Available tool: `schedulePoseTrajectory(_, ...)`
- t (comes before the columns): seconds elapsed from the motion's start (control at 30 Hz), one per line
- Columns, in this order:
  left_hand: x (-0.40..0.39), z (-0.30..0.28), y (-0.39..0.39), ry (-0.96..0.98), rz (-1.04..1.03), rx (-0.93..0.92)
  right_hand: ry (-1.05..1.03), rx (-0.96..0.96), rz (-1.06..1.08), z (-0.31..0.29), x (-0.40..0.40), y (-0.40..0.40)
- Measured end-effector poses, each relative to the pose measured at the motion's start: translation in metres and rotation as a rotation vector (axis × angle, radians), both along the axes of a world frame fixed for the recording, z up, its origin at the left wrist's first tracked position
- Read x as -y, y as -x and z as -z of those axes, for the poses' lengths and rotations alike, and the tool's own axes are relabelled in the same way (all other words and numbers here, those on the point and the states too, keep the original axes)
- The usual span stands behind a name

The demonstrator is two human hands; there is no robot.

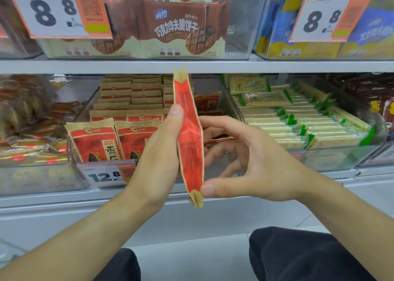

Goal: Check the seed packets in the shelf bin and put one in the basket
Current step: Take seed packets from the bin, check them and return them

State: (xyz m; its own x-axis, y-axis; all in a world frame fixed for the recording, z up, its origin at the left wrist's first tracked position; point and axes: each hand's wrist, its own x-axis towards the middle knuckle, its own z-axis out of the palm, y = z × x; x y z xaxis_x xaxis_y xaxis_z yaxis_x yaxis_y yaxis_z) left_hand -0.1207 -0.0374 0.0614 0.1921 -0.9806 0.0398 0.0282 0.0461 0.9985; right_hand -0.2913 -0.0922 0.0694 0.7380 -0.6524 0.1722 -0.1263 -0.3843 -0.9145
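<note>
Left hand (162, 144) grips one seed packet (189, 140) upright at frame center w/ right hand (245, 159) pinching its lower edge, so you're mid-check; basket not in view, drop-in still left.

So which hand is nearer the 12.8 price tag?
Left. The left hand sits just right of the price tag, holding the seed packet; the right hand is beyond the packet.
</note>
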Motion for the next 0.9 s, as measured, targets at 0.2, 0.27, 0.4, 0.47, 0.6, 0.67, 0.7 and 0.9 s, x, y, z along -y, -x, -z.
schedulePoseTrajectory(0.2,-0.003,-0.003,-0.002,0.055,0.049,0.007,-0.028,-0.005,-0.040,-0.004,-0.001,-0.001)
schedulePoseTrajectory(0.27,-0.003,-0.002,-0.003,0.051,0.060,0.002,-0.017,-0.008,-0.029,-0.004,-0.002,-0.002)
schedulePoseTrajectory(0.4,0.000,0.004,-0.008,0.080,0.148,-0.085,0.021,0.009,0.057,-0.003,-0.003,-0.003)
schedulePoseTrajectory(0.47,-0.003,0.001,-0.007,0.093,0.245,-0.121,0.037,0.035,0.129,-0.003,-0.001,-0.004)
schedulePoseTrajectory(0.6,-0.008,-0.002,-0.007,0.194,0.159,0.161,0.057,0.111,0.221,-0.003,0.002,-0.003)
schedulePoseTrajectory(0.67,-0.006,-0.003,-0.009,0.236,0.092,0.118,-0.032,0.193,0.283,-0.004,0.003,-0.003)
schedulePoseTrajectory(0.7,-0.005,-0.004,-0.010,0.248,0.058,0.085,-0.079,0.227,0.313,-0.005,0.003,-0.003)
schedulePoseTrajectory(0.9,-0.001,0.001,-0.010,0.226,-0.003,0.076,-0.088,0.168,0.304,-0.008,0.005,0.001)
